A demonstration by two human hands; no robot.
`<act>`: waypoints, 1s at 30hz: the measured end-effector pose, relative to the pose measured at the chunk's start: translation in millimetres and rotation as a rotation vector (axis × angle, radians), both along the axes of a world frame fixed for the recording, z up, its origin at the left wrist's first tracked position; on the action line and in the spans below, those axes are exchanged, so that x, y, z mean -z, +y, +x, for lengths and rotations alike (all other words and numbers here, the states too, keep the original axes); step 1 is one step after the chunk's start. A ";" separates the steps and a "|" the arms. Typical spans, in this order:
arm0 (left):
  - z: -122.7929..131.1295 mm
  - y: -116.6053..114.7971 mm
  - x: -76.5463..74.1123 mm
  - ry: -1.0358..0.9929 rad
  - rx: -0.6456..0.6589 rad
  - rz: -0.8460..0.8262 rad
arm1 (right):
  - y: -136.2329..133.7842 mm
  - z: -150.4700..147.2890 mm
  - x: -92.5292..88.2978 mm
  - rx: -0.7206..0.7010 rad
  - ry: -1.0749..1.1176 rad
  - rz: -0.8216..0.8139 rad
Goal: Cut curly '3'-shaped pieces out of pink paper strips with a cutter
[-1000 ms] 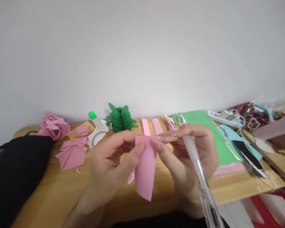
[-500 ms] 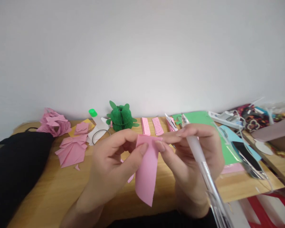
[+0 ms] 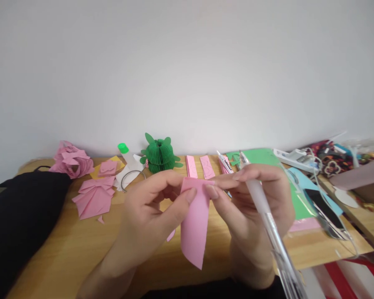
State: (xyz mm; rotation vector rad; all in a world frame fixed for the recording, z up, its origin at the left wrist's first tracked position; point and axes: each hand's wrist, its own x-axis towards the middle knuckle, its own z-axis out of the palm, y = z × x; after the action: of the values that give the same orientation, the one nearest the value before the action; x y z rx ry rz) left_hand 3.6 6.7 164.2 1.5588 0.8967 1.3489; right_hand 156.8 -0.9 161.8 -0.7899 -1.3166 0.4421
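A pink paper strip (image 3: 194, 232) hangs down in front of me, its lower end slanting to a point. My left hand (image 3: 157, 216) pinches its upper left edge between thumb and fingers. At the upper right corner, my right hand (image 3: 255, 220) pinches the same paper with thumb and forefinger. A clear pen (image 3: 271, 228) also rests in the right hand, tip upward, lying across the fingers. Behind the strip, a small pink paper piece (image 3: 171, 235) shows on the table, partly hidden by the left hand.
Along the wall stand a green paper honeycomb ball (image 3: 159, 157), a green-capped glue stick (image 3: 126, 154) and pink paper strips (image 3: 191, 167). Folded pink paper (image 3: 95, 197) and black cloth (image 3: 28, 211) lie left. Green sheets (image 3: 262, 155), a phone (image 3: 324, 209) and a power strip (image 3: 294, 160) are right.
The pink strip has shifted slightly to the right and its lower end has swung a little. Both hands keep their pinch on it, and the pen stays in the right hand.
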 end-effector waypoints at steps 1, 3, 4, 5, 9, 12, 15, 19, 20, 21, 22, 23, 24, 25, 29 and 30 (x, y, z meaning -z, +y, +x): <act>0.3 0.0 0.1 0.001 -0.006 -0.001 | -0.3 0.1 -0.1 0.002 -0.003 -0.005; 0.7 0.1 0.6 0.000 -0.010 0.009 | -0.5 0.6 0.0 -0.002 -0.005 -0.006; 0.9 0.2 1.0 -0.001 -0.011 0.016 | -0.5 0.9 0.2 -0.007 -0.006 -0.005; 1.1 0.5 1.4 -0.005 -0.008 0.021 | -0.4 1.3 0.4 -0.014 -0.008 -0.005; 1.0 2.6 3.4 -0.071 -0.001 0.016 | 0.2 2.3 0.9 -0.024 -0.036 -0.022; 0.5 4.3 4.9 -0.144 -0.018 -0.022 | 0.3 1.6 -0.2 -0.053 -0.029 -0.012; 0.4 5.2 6.0 -0.216 -0.022 -0.056 | 0.3 0.9 -1.4 -0.078 -0.026 0.006; 1.0 5.7 7.0 -0.278 -0.039 -0.042 | 0.4 1.9 -0.1 -0.074 -0.050 0.004; 1.1 6.0 7.4 -0.280 -0.043 -0.038 | 0.6 2.2 0.5 -0.078 -0.048 0.006; 1.2 6.4 7.8 -0.282 -0.047 -0.036 | 0.9 2.5 0.8 -0.087 -0.042 0.006; 1.4 6.9 8.3 -0.287 -0.051 -0.034 | 1.4 2.7 0.9 -0.100 -0.033 0.011; 1.7 7.6 8.7 -0.291 -0.049 -0.034 | 2.0 2.7 0.8 -0.113 -0.019 0.014; 2.3 8.5 8.9 -0.294 -0.044 -0.040 | 2.9 2.5 0.5 -0.126 -0.004 0.017; 3.0 9.4 8.9 -0.297 -0.034 -0.047 | 3.8 2.1 0.0 -0.137 0.007 0.017; 7.5 12.8 6.5 -0.290 0.081 -0.114 | 9.6 0.6 -0.1 -0.116 0.038 0.010; 8.8 13.4 5.5 -0.275 0.114 -0.142 | 11.4 0.6 0.5 -0.098 0.040 0.013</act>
State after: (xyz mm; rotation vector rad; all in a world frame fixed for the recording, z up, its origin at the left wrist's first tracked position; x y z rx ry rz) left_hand 12.4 20.1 158.7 1.2609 0.7061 1.3478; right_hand 157.4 10.5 161.3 -0.7049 -1.3237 0.5238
